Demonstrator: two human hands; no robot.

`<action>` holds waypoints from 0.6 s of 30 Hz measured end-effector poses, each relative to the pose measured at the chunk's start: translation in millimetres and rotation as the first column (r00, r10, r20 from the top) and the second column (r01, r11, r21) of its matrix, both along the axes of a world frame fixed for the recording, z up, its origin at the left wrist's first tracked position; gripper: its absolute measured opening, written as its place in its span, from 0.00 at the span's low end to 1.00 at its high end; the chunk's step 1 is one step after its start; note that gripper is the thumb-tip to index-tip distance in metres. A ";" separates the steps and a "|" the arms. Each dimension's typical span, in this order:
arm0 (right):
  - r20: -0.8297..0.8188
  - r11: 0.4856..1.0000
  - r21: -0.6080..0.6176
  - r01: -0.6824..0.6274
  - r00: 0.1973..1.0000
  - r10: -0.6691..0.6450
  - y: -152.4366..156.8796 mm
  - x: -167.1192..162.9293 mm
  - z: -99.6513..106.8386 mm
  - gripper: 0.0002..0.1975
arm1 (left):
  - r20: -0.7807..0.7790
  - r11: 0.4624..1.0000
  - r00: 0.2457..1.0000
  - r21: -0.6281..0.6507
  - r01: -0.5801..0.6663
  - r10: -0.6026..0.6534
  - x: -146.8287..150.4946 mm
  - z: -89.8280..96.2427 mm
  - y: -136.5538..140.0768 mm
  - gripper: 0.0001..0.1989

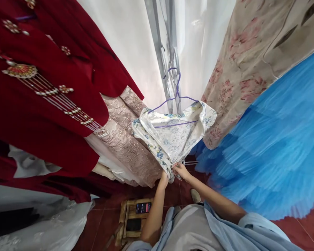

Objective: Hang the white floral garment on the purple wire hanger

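Note:
A white blouse with a blue and yellow flower print hangs in front of me, its neckline gaping in a deep V. It is on a thin purple hanger, hooked onto a pale metal stand. My right hand is closed, pinching the front edge at the bottom of the V. Beside it, my left hand holds the lower left of the blouse, its fingers mostly hidden by the cloth. What lies between the right fingertips is too small to make out.
Red velvet garments with beaded trim and a pink brocade garment hang at left. To the right are a beige floral dress and blue ruffled tulle. A wooden stool bearing a phone stands below on red tiles.

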State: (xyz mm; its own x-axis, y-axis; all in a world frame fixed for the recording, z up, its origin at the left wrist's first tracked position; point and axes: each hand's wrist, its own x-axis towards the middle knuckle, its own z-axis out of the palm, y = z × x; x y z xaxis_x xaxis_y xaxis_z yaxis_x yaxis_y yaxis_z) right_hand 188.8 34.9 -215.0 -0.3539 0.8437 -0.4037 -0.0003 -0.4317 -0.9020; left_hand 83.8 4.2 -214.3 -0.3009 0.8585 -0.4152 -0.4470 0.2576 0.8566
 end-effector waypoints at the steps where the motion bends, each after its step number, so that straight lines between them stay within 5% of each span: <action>1: 0.019 1.000 0.012 -0.002 1.000 0.002 -1.7 -1.4 -2.6 0.15 | 0.007 1.000 1.000 -0.002 -0.003 0.003 0.3 -6.3 -5.4 0.23; 7: 0.159 0.990 0.139 0.027 0.986 -0.049 -2.0 0.4 -6.7 0.18 | 0.004 0.998 1.000 0.065 0.007 -0.007 3.5 -25.3 -18.9 0.23; 12: 0.211 0.976 0.215 0.044 0.973 -0.090 4.4 7.0 -3.9 0.20 | -0.170 0.981 0.982 0.164 0.106 -0.077 -2.9 -25.6 -15.3 0.23; 15: 0.187 0.973 0.226 0.034 0.979 -0.078 7.4 11.2 -3.6 0.21 | -0.262 0.981 0.961 0.141 0.131 -0.091 -10.6 -29.2 -15.5 0.23; 18: 0.150 0.974 0.225 0.003 0.988 -0.038 7.8 21.3 -5.3 0.22 | -0.335 0.998 0.942 0.063 0.026 -0.004 -14.5 -34.5 -20.2 0.25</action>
State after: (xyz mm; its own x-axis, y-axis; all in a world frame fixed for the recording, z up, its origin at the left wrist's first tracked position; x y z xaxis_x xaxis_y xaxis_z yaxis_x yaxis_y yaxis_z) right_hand 210.1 42.7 -220.3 -0.2847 0.9249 -0.2519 0.1375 -0.2206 -0.9656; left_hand 69.3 -16.0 -248.8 -0.3994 0.8859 -0.2360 -0.1284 0.2008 0.9712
